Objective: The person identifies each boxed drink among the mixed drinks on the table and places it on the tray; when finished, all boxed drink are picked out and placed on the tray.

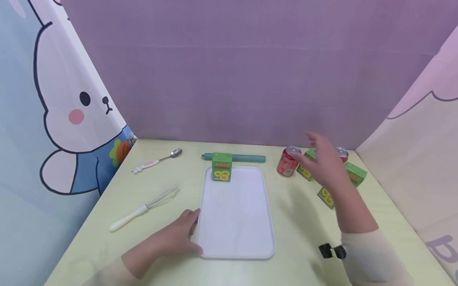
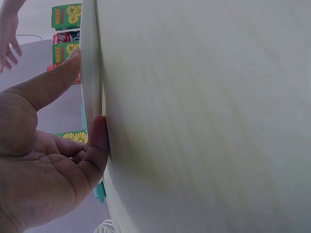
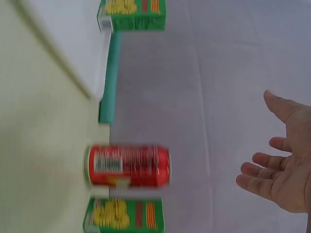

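A white tray (image 1: 234, 214) lies on the table with one green box with yellow flowers (image 1: 222, 167) standing near its far left corner. My left hand (image 1: 179, 234) rests against the tray's left edge, thumb by the near corner; in the left wrist view the thumb (image 2: 63, 77) and fingers touch the rim side. My right hand (image 1: 327, 163) is raised, fingers spread and holding nothing, above a red can (image 1: 286, 163) and several green boxes (image 1: 356, 174) at the right. In the right wrist view the right hand (image 3: 286, 165) is apart from the can (image 3: 129, 165).
Behind the tray lies a teal stick (image 1: 250, 158). A whisk (image 1: 144, 208) and a spoon (image 1: 157, 161) with a white handle lie to the left. Another can (image 1: 342, 153) stands partly hidden behind the right hand. A purple cloth wall (image 1: 229, 79) closes the back.
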Demonstrator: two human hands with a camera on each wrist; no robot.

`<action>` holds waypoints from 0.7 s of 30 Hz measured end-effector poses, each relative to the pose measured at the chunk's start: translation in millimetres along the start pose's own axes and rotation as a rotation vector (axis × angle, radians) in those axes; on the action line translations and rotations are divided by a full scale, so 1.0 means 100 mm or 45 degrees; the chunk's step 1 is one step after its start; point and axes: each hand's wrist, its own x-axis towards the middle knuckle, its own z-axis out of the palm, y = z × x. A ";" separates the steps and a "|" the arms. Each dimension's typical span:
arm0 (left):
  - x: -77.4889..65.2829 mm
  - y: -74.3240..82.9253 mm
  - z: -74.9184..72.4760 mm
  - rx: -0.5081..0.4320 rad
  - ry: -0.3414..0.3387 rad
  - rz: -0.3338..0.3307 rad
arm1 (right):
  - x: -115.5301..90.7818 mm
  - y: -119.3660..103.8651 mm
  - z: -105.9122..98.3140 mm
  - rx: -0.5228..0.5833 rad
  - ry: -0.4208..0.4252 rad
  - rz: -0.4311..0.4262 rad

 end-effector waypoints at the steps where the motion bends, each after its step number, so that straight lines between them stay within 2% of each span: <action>1: 0.00 0.00 0.00 0.001 -0.001 0.000 | -0.05 0.05 -0.05 -0.014 0.010 0.013; 9: 0.02 0.01 -0.01 0.007 0.003 0.010 | -0.35 0.50 -0.32 -0.110 0.088 0.095; 16: 0.03 -0.02 0.02 0.014 -0.005 -0.002 | -0.64 0.91 -0.37 -0.231 0.036 0.177; 21: 0.02 -0.01 0.00 0.016 -0.008 -0.006 | -0.78 1.10 -0.33 -0.258 -0.057 0.244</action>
